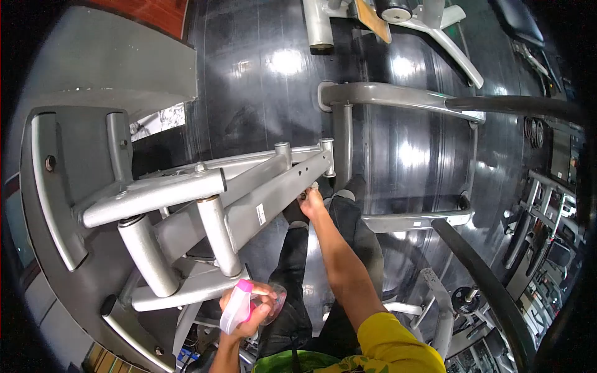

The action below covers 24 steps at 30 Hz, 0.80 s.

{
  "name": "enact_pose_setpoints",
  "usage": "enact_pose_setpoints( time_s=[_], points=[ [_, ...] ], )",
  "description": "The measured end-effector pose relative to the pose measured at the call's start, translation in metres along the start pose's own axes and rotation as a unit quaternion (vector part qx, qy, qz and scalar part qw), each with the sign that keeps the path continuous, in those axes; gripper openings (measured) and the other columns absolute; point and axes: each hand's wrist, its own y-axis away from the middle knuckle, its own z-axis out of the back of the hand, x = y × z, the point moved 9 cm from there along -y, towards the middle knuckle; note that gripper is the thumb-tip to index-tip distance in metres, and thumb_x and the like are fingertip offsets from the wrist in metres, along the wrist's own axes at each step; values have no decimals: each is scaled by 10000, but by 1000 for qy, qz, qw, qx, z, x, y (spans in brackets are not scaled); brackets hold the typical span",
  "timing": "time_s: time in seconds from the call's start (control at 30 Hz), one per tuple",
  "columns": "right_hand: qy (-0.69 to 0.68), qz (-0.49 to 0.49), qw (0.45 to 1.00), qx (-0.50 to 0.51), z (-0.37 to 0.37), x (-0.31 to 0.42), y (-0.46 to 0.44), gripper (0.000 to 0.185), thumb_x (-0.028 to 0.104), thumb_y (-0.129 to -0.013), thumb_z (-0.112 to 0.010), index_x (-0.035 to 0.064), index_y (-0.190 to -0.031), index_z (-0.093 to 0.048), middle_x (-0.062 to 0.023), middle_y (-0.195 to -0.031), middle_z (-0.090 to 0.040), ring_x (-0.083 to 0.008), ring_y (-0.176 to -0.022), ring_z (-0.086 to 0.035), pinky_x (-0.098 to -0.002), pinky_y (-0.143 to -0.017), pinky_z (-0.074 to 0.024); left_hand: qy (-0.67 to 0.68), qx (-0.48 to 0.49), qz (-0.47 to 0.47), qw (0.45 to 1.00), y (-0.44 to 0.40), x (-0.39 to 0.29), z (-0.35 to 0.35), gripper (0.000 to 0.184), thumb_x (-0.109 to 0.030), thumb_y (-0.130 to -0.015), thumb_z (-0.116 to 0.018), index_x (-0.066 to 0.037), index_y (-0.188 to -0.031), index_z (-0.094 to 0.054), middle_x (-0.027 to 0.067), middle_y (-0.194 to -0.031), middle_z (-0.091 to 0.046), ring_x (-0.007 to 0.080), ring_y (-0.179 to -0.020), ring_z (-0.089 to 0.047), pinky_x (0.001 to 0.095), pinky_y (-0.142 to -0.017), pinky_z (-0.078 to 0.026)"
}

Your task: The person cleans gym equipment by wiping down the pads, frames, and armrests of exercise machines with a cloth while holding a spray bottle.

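Note:
My left hand (pixel 255 322) is wrapped round a spray bottle (pixel 235 308) with a pink and white spray head and a clear body, low in the view in front of my legs. My right arm reaches forward, and my right hand (pixel 313 204) is closed at the lower edge of a long grey metal beam (pixel 273 202). A small pale bit of something shows at its fingertips, too little to name. The beam belongs to a silver gym machine frame (pixel 155 196) with thick round posts, and it carries a small white label (pixel 260 214).
A grey floor frame (pixel 398 96) with dark bars (pixel 479 280) lies to the right. More gym equipment (pixel 429 31) stands at the top, and a weight plate (pixel 465 299) sits lower right. My shoes (pixel 344 194) are close to the beam on the shiny black floor (pixel 249 81).

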Motion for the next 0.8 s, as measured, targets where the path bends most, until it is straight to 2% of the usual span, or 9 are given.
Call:
enact_pose_setpoints(
  time_s=[0.07,0.2,0.37,0.43,0.47,0.53,0.57,0.67,0.8],
  points=[
    [-31,-1,1000,5,-15,-4,25,279,178,-988,-328,122,-1236,-444,-54,-1234,-509,-221,-1090,-519,-404,-941,-440,53,-57,12,997,-2,0,5,241,-105,-827,-625,72,-976,-560,158,-792,-624,184,-625,-612,308,-596,-504],
    [-47,-24,992,117,-50,-23,97,257,258,-978,-418,111,-1180,-477,-19,-1153,-537,-175,-1015,-521,-325,-843,-443,127,-57,19,990,-3,3,6,240,-67,-840,-605,83,-1016,-540,161,-797,-617,183,-621,-608,328,-612,-500],
    [149,26,974,168,-94,-32,222,271,293,-959,-489,73,-1106,-548,-28,-972,-609,-121,-861,-556,-282,-768,-431,175,-67,1,982,-3,-1,6,202,2,-852,-557,61,-1045,-540,147,-783,-616,182,-629,-602,346,-644,-499],
    [355,58,918,169,-97,-38,255,270,273,-947,-513,40,-1074,-562,-48,-946,-630,-145,-856,-578,-302,-767,-447,114,-51,-18,992,0,-2,7,204,1,-849,-560,55,-1045,-540,130,-765,-620,175,-634,-602,347,-654,-501],
    [359,61,916,170,-100,-37,262,270,273,-947,-513,40,-1074,-562,-48,-946,-630,-145,-856,-578,-302,-767,-447,100,-35,60,993,8,1,7,192,-6,-848,-563,55,-1030,-547,116,-725,-618,171,-627,-600,338,-662,-505],
    [446,250,835,201,-124,-10,290,243,216,-942,-509,1,-1042,-558,-108,-921,-645,-210,-895,-607,-328,-776,-453,98,-5,16,995,18,-14,7,225,-34,-871,-538,29,-1084,-503,133,-791,-600,181,-630,-587,347,-669,-496],
    [513,263,803,152,-143,14,309,233,115,-907,-512,-26,-1092,-530,-198,-977,-627,-330,-952,-605,-369,-788,-454,91,25,-24,995,21,-27,5,260,-63,-894,-514,4,-1139,-459,151,-858,-582,191,-634,-574,356,-676,-486],
    [579,357,726,101,-151,24,308,347,7,-825,-516,-37,-1168,-500,-270,-1009,-589,-453,-956,-551,-400,-794,-451,28,3,-70,997,33,-58,14,229,-70,-863,-581,6,-1071,-519,114,-680,-579,200,-659,-588,376,-691,-498],
    [545,371,751,19,-138,19,319,290,0,-845,-494,-64,-1127,-508,-246,-992,-610,-333,-965,-611,-344,-829,-451,29,-23,-77,996,54,-76,27,238,-97,-853,-607,11,-1050,-529,147,-750,-579,229,-681,-619,381,-666,-515]
  ],
)
